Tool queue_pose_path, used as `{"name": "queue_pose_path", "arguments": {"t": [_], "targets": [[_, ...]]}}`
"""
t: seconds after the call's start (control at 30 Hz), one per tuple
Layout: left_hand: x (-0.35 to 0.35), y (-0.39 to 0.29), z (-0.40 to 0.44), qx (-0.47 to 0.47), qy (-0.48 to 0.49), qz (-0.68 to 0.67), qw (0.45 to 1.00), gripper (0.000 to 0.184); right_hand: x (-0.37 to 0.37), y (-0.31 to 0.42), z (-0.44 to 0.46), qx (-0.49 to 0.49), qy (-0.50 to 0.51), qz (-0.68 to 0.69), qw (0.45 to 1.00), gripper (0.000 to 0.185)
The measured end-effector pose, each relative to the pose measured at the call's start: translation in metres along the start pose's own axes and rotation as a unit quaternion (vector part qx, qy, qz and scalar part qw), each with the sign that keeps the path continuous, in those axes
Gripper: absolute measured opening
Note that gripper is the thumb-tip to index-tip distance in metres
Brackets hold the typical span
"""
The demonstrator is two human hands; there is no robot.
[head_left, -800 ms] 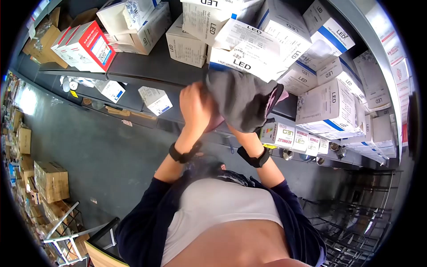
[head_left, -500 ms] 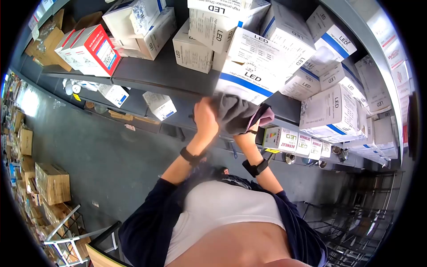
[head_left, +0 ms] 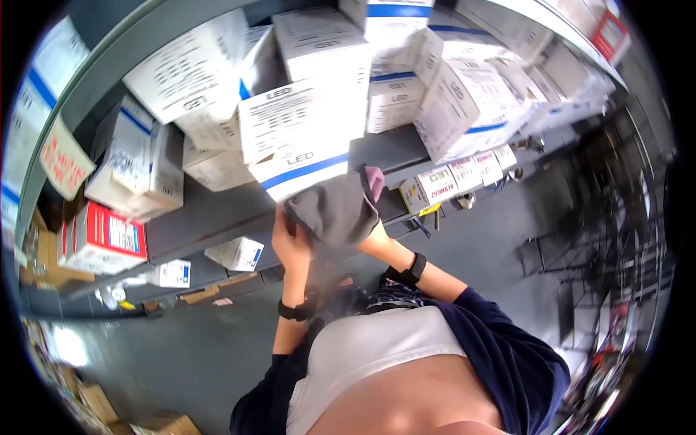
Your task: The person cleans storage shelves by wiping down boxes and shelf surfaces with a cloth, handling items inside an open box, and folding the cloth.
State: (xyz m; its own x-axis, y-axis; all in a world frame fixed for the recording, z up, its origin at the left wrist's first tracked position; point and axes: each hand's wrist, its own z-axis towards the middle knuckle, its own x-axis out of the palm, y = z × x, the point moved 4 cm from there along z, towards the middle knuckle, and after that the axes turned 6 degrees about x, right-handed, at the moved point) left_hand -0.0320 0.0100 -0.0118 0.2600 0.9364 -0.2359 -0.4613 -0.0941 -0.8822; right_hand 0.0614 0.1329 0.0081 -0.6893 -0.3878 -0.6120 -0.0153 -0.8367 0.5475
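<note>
A dark grey cloth (head_left: 330, 209) with a pinkish part on its right side is bunched between my two hands, at the front edge of the shelf. My left hand (head_left: 291, 245) grips its left side, fingers partly tucked behind the fabric. On the other side my right hand (head_left: 373, 238) holds the cloth from below, its fingers mostly covered by it. Right behind the cloth stands a white LED box (head_left: 301, 170) with a blue stripe, its lower edge partly hidden by the fabric.
More white LED boxes (head_left: 464, 109) crowd the shelf (head_left: 196, 221) behind and to the right. Red and white boxes (head_left: 109, 239) stand at the left. Smaller boxes (head_left: 438, 185) sit on the level below. Black metal racks (head_left: 602, 246) are at the right.
The view has turned, so the shelf and boxes appear tilted and shifted left. The cloth, still between both hands, now appears lower and further left in view.
</note>
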Motion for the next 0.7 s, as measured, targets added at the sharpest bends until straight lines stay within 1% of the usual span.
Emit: {"name": "queue_pose_path", "arguments": {"t": [0.03,0.1,0.13,0.2,0.3,0.37,0.43,0.5,0.57,0.6,0.63,0.67,0.7], "targets": [[-0.001,0.003,0.001,-0.023,0.044,0.061,0.997,0.041,-0.004,0.01,0.005,-0.016,-0.023,-0.018,0.999,0.027],[0.001,-0.008,0.004,-0.005,0.055,0.053,0.997,0.037,-0.034,0.04,0.028,0.057,-0.116,0.028,0.991,0.022],[0.005,-0.012,0.0,-0.002,0.067,0.047,0.997,0.037,-0.041,0.043,0.029,0.081,-0.146,0.029,0.986,0.02],[0.005,-0.016,-0.005,0.008,0.029,0.017,0.999,0.034,-0.05,0.045,0.026,0.145,-0.21,0.057,0.965,0.02],[0.017,-0.024,-0.019,0.018,0.044,0.018,0.999,0.034,-0.041,0.021,-0.004,0.156,-0.201,0.022,0.967,0.028],[0.027,-0.029,-0.029,0.039,0.067,-0.017,0.997,0.035,-0.002,-0.023,-0.049,0.161,-0.15,0.187,0.957,0.06],[0.033,-0.04,-0.031,0.001,0.111,-0.021,0.994,0.035,-0.008,-0.034,-0.061,0.182,-0.153,0.203,0.95,0.056],[0.045,-0.043,-0.031,0.03,0.12,-0.003,0.992,0.036,-0.02,-0.043,-0.067,0.212,-0.179,0.188,0.942,0.052],[0.058,-0.036,-0.031,0.08,0.109,-0.018,0.991,0.038,-0.04,-0.049,-0.067,0.244,-0.23,0.153,0.93,0.048],[0.072,-0.039,-0.028,0.099,0.154,0.038,0.982,0.039,-0.045,-0.054,-0.067,0.259,-0.255,0.137,0.921,0.046],[0.088,-0.043,-0.024,0.118,0.198,0.092,0.969,0.041,-0.049,-0.06,-0.066,0.276,-0.238,0.144,0.92,0.044],[0.097,-0.049,-0.021,0.166,0.209,0.095,0.959,0.045,-0.053,-0.068,-0.066,0.295,-0.211,0.155,0.919,0.042],[0.105,-0.052,-0.017,0.167,0.209,0.091,0.959,0.045,-0.057,-0.072,-0.063,0.324,-0.128,0.184,0.919,0.043]]}}
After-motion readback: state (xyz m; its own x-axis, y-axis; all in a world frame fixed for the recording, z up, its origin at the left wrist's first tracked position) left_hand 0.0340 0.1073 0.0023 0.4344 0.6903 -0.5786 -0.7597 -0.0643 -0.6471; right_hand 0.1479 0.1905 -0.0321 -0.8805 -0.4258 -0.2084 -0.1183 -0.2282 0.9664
